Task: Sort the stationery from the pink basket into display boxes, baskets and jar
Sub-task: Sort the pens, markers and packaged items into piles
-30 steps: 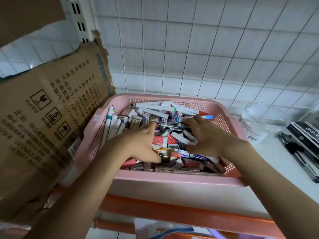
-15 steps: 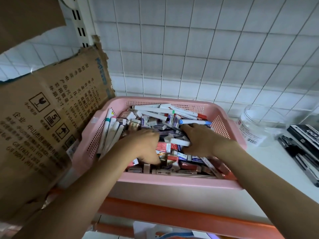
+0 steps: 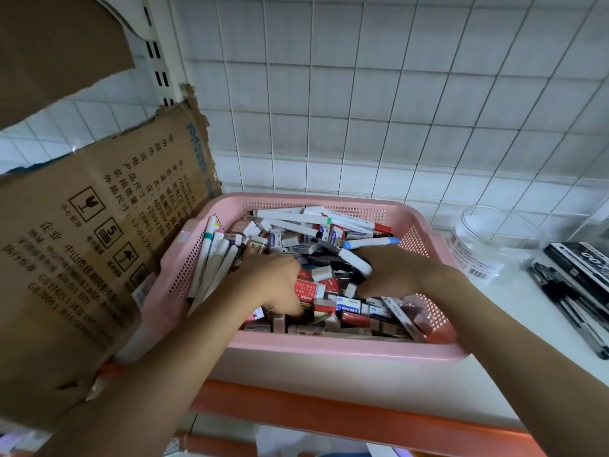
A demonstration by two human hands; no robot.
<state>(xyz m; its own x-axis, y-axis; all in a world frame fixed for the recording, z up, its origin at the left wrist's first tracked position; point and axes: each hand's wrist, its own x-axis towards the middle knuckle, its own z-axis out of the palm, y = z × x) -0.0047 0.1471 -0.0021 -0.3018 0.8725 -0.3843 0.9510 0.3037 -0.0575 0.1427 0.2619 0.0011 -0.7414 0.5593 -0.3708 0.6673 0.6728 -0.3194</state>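
The pink basket (image 3: 349, 349) stands on a white shelf, heaped with boxed erasers (image 3: 347, 308) and white markers (image 3: 290, 217). Both my hands are down in the heap. My left hand (image 3: 273, 285) is at the middle left, knuckles up, with its fingertips buried among the eraser boxes, so what it holds is hidden. My right hand (image 3: 392, 272) is at the middle right with fingers curled down, and a white marker (image 3: 354, 260) sticks out from its grip. A clear jar (image 3: 474, 255) stands to the right of the basket.
A torn cardboard box (image 3: 99, 258) leans against the basket's left side. Black pens (image 3: 560, 291) and a black display box (image 3: 583, 262) lie on the shelf at the far right. A tiled wall stands behind, and the shelf's orange edge (image 3: 329, 413) runs below.
Both hands have shifted a little toward me within the heap and their fingers have curled deeper. The right hand has drawn the white marker along with it.
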